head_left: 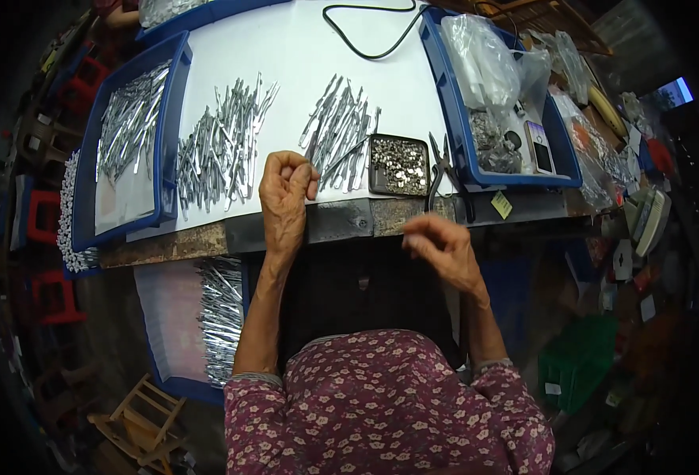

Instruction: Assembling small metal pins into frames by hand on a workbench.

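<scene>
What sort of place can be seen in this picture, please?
It looks like a small workshop for handling metal parts. Piles of thin metal strips lie on the table, a black tray of small shiny pieces stands beside pliers, and a blue bin holds more strips.

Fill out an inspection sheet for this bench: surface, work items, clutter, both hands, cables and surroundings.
Surface: white sheet on a table with a worn front edge.
Work items: metal strips in a left pile and a right pile; black tray of small shiny pieces; pliers beside it.
Clutter: right blue bin holding clear plastic bags and a phone-like device.
Left hand: curled, near the right pile; any held item hidden.
Right hand: blurred, fingers bent, near the pliers; nothing seen in it.
Cables: black cable, looped at the far side.
Surroundings: left blue bin of strips; red stool to the left; green crate lower right.
</scene>
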`<action>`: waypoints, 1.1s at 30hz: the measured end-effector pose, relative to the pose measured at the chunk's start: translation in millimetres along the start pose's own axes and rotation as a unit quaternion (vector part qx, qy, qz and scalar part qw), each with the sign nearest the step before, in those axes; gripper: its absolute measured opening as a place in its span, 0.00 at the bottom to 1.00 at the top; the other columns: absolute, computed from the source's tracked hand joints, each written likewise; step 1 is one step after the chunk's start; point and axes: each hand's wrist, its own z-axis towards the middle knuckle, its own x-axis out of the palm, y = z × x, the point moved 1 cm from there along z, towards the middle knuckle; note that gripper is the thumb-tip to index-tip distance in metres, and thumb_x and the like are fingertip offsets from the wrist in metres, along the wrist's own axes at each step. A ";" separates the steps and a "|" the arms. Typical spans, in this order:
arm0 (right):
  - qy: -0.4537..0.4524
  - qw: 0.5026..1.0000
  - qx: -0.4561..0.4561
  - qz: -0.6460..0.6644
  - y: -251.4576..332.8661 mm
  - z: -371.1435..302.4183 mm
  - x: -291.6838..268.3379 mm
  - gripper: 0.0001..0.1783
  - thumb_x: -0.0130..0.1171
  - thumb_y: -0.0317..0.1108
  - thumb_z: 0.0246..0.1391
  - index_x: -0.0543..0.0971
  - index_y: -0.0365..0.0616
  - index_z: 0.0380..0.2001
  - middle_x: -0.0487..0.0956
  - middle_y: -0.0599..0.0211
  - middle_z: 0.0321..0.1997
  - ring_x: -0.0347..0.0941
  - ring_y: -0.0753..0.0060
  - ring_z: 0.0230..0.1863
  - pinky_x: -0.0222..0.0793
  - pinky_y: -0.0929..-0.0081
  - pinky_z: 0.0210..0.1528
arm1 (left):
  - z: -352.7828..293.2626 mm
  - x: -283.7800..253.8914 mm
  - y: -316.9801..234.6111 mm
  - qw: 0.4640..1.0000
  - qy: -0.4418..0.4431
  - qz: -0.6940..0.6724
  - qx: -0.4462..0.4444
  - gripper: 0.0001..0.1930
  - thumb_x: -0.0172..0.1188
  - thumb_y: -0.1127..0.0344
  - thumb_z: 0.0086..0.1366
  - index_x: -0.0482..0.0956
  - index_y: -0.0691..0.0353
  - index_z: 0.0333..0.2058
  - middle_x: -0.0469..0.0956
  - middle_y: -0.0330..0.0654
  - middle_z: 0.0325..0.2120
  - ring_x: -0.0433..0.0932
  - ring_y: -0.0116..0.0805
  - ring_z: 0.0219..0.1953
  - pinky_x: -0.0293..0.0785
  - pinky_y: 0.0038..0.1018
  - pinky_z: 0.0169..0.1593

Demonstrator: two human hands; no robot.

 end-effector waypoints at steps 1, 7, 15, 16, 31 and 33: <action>-0.038 0.999 -0.006 0.008 3.3 8.2 1.1 0.08 0.52 0.27 0.50 0.73 0.36 0.35 0.75 0.69 0.27 0.70 0.82 0.29 0.68 0.84 0.30 | -4.9 3.1 -1.9 0.999 -0.004 -0.023 -0.026 0.04 0.47 0.70 0.62 0.64 0.65 0.32 0.69 0.38 0.22 0.63 0.19 0.20 0.61 0.13 0.25; -0.165 0.971 -0.067 -0.157 -7.6 50.2 -3.0 0.07 0.51 0.26 0.49 0.73 0.35 0.31 0.74 0.70 0.25 0.67 0.84 0.25 0.62 0.86 0.27 | -28.5 8.8 -2.5 0.992 0.024 -0.064 -0.105 0.19 0.51 0.69 0.61 0.63 0.70 0.50 0.71 0.37 0.25 0.66 0.19 0.22 0.63 0.12 0.28; -0.141 0.908 -0.180 -0.350 -19.4 77.0 5.2 0.04 0.51 0.24 0.46 0.72 0.36 0.28 0.71 0.59 0.26 0.70 0.63 0.26 0.65 0.72 0.29 | -34.5 16.7 -0.4 0.987 0.056 -0.086 -0.125 0.21 0.50 0.70 0.60 0.61 0.70 0.51 0.70 0.39 0.29 0.72 0.22 0.26 0.69 0.15 0.29; -0.134 0.910 -0.176 -0.352 -18.7 77.8 5.6 0.04 0.51 0.24 0.46 0.71 0.36 0.28 0.71 0.58 0.26 0.70 0.61 0.27 0.65 0.70 0.30 | -34.7 17.7 -0.1 0.987 0.054 -0.089 -0.121 0.21 0.51 0.70 0.60 0.62 0.71 0.51 0.70 0.39 0.29 0.73 0.23 0.27 0.70 0.16 0.30; -0.107 0.897 -0.170 -0.393 -22.3 88.2 8.0 0.05 0.54 0.24 0.43 0.70 0.37 0.27 0.70 0.57 0.25 0.69 0.58 0.27 0.64 0.66 0.30 | -36.8 20.4 5.3 0.984 0.031 -0.111 -0.138 0.13 0.49 0.74 0.55 0.65 0.70 0.40 0.71 0.41 0.28 0.72 0.25 0.26 0.70 0.19 0.33; -0.109 0.894 -0.171 -0.399 -24.0 90.6 8.5 0.05 0.54 0.24 0.43 0.70 0.37 0.26 0.70 0.56 0.25 0.69 0.56 0.27 0.64 0.65 0.29 | -36.6 20.9 6.1 0.983 0.031 -0.112 -0.139 0.13 0.49 0.74 0.55 0.65 0.70 0.40 0.71 0.41 0.27 0.72 0.25 0.26 0.69 0.19 0.32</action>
